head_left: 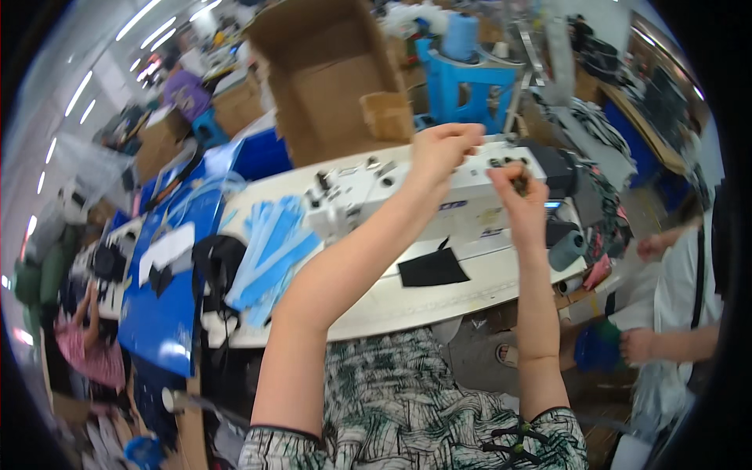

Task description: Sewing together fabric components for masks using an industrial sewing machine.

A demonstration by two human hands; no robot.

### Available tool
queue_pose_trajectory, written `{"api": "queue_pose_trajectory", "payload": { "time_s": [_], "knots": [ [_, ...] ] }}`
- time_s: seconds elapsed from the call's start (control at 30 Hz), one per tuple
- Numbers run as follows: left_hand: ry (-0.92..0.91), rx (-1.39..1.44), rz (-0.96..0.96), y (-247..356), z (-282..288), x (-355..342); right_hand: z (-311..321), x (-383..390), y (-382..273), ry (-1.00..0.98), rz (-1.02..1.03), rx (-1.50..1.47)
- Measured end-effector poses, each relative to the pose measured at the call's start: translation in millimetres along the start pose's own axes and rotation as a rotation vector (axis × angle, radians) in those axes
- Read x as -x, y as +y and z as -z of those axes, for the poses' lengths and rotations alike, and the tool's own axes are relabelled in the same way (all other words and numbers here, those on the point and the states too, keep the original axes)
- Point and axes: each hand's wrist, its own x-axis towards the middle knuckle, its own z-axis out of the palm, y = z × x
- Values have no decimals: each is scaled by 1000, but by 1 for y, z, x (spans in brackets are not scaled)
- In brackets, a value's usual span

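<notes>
Both my hands are raised over the white sewing machine. My left hand is above its back edge with the fingers pinched together; anything between them is too small to make out. Just right of it, my right hand is closed near the machine's dark right end, with a small dark brownish thing showing among the fingers. Below them, a black fabric piece lies flat on the white table. Light blue fabric strips are heaped left of the machine head.
An open cardboard box stands behind the table. A blue stool bears a blue thread cone. A shiny blue board is at left. Another person's hand is at right, near a blue-green bundle.
</notes>
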Motion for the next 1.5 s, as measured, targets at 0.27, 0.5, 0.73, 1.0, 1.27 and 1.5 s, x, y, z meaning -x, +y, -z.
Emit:
{"api": "queue_pose_trajectory", "payload": {
  "time_s": [0.27, 0.5, 0.73, 1.0, 1.27, 1.5],
  "knots": [
    [-65, 118, -287, -84, 12, 110, 18, 39, 22, 83, -206, -87],
    [657, -269, -196, -177, 146, 184, 16, 122, 97, 1, -240, 272],
    [855, -951, -137, -207, 221, 150, -40, 206, 119, -266, 63, 776],
    [1002, -1036, -298, -222, 215, 115, -44, 202, 114, -114, 44, 755],
    [665, -394, -422, -221, 240, 137, -43, 203, 118, -117, 16, 775],
    [774, -860, -313, -216, 239, 127, -48, 201, 115, -109, 22, 809]
  ]
}}
